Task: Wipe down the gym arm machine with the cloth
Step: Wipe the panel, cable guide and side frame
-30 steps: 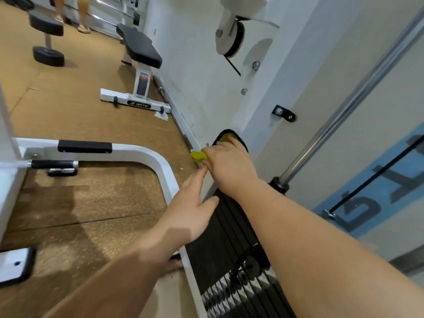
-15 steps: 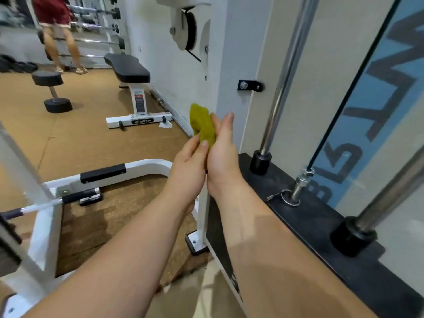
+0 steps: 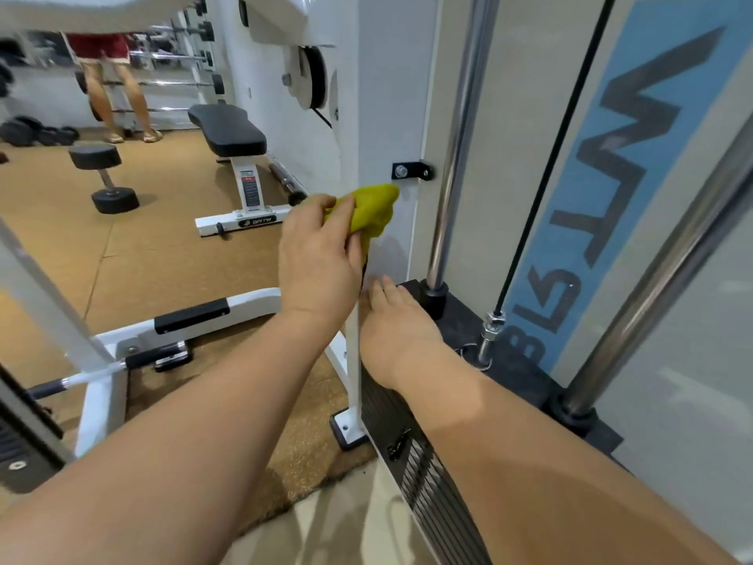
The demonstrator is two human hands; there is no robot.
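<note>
The gym arm machine has a white upright post, chrome guide rods, a black cable and a black weight stack at its base. My left hand grips a bunched yellow-green cloth against the white post, just below a small black bracket. Lower down, my right hand rests near the post's edge on top of the black stack, its fingers pointing up and holding nothing.
A white floor frame with black pads curves at the left. A black flat bench and a dumbbell stand on the brown floor. A person's legs are at the far back by racks.
The cloth passed from my right hand to my left hand. My left hand lifted it up onto the white post, while my right hand dropped to the top of the weight stack.
</note>
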